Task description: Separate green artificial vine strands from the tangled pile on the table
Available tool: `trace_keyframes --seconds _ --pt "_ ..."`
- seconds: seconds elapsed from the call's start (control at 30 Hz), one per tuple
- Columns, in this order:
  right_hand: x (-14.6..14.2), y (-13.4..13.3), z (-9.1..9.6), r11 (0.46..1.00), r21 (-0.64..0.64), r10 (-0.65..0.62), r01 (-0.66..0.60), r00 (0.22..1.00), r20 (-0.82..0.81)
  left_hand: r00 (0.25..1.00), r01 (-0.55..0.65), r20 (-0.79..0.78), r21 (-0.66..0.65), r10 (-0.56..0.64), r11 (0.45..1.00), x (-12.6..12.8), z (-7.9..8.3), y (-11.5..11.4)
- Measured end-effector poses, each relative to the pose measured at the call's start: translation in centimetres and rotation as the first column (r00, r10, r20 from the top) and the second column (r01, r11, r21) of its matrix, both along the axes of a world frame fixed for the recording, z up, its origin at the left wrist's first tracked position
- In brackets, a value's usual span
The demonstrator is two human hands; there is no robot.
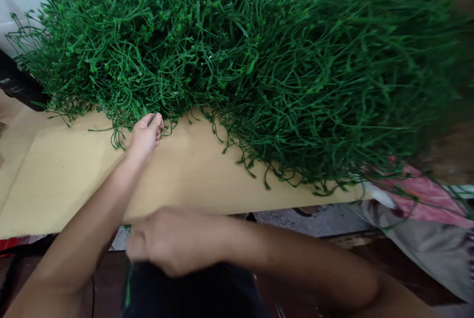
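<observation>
A big heap of green plastic stems covers the far half of a pale cardboard sheet. My left hand reaches to the heap's near edge, its fingers pinched together on a few thin stems. My right hand is low and close to my body, below the sheet's near edge, curled into a loose fist and blurred by motion. A thin green strand seems to hang beneath it, but what the fist holds is not clear.
A pink and grey cloth lies at the right under the stems. A dark object stands at the far left by the white wall. Bare floor shows below the sheet's edge.
</observation>
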State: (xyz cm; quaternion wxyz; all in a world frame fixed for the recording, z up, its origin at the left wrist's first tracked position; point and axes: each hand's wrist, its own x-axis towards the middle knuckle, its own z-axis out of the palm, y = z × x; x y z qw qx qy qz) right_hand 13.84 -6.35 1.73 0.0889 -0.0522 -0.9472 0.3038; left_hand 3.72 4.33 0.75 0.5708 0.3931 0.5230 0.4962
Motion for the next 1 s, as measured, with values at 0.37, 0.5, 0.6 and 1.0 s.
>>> trace_keyframes --seconds 0.37,0.5,0.6,1.0 --pt "5.9 6.2 2.4 0.506 -0.601 -0.859 0.619 0.420 -0.292 0.876 0.468 0.144 -0.017 -0.461 0.884 -2.0 -0.4 -0.6" --pt "4.9 8.4 1.1 0.398 -0.683 -0.903 0.612 0.394 -0.174 0.856 0.507 0.123 -0.004 -0.503 0.862 -1.7 -0.1 -0.8" --pt "4.2 9.3 0.3 0.446 -0.592 -0.872 0.671 0.475 -0.118 0.865 0.498 0.077 -0.001 -0.497 0.867 -1.5 -0.2 -1.0" --pt "4.6 9.6 -1.3 0.521 -0.607 -0.842 0.600 0.479 -0.249 0.947 0.313 -0.131 0.160 -0.294 0.936 -0.6 -1.1 -0.8"
